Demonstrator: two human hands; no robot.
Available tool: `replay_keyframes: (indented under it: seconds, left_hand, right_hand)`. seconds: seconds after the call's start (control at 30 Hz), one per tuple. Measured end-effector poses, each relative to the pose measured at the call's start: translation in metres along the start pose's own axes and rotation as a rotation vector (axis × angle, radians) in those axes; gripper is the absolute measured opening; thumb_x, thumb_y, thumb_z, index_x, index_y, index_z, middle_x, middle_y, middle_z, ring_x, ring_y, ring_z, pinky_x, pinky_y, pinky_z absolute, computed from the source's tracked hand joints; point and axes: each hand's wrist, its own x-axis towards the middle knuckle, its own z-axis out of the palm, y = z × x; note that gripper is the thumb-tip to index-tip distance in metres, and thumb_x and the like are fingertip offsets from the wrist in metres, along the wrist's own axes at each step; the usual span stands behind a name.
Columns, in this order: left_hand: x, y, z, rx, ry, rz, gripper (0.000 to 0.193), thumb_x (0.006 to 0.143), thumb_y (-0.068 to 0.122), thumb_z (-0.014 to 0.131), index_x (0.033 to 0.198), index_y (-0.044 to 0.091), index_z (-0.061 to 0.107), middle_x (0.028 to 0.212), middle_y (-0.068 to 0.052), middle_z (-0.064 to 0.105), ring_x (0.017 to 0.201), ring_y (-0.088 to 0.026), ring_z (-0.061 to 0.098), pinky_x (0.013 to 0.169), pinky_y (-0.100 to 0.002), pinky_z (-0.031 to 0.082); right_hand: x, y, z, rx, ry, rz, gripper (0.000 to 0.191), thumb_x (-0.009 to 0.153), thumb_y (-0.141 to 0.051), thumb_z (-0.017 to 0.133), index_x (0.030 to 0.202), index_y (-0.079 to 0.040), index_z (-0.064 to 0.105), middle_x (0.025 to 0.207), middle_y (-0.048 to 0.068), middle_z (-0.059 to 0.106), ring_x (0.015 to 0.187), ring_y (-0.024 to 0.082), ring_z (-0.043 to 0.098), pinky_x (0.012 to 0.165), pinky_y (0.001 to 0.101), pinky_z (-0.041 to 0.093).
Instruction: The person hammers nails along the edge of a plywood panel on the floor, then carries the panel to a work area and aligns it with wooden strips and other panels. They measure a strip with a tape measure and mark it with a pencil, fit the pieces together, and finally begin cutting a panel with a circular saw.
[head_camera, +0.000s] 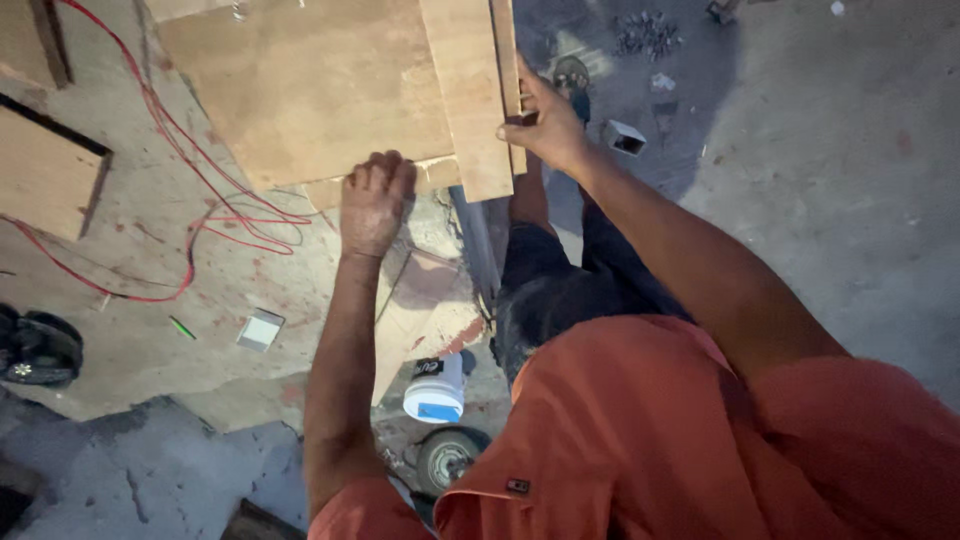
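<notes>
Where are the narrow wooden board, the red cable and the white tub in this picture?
narrow wooden board (470, 90), head view, on the middle of its flat face.
red cable (190, 165), head view, on the strand that crosses the worktop.
white tub (436, 388), head view, on its white side wall.

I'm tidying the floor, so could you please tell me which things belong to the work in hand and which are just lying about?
In hand:
- narrow pale wooden strip, gripped by right hand
- large brown plywood sheet, under left hand

Lying about:
- red wire
- white plastic tub
- small green pencil
</notes>
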Motion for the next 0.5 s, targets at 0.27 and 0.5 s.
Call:
replay_keyframes:
  seconds: [0.27,0.5]
  left_hand:
    - [0.014,0.002,-0.005,-0.145,-0.063,-0.012,0.043,0.090,0.016,0.067,0.131,0.026,0.069,0.129,-0.005,0.058,0.118,-0.029,0.058,0.098,-0.045,0.048]
    - [0.028,0.009,-0.009,-0.083,-0.095,0.064,0.044,0.090,0.018,0.070,0.132,0.031,0.071,0.129,-0.005,0.057,0.110,-0.029,0.056,0.091,-0.046,0.049]
  right_hand:
    - [-0.015,-0.001,0.013,0.148,0.058,0.138,0.108,0.087,0.003,0.080,0.167,-0.013,0.009,0.149,0.015,0.057,0.125,0.022,0.065,0.098,0.0308,0.059]
    - [-0.036,0.014,0.017,0.038,0.078,0.062,0.105,0.083,0.006,0.083,0.165,-0.009,0.019,0.161,0.012,0.042,0.131,0.020,0.061,0.099,0.0319,0.057]
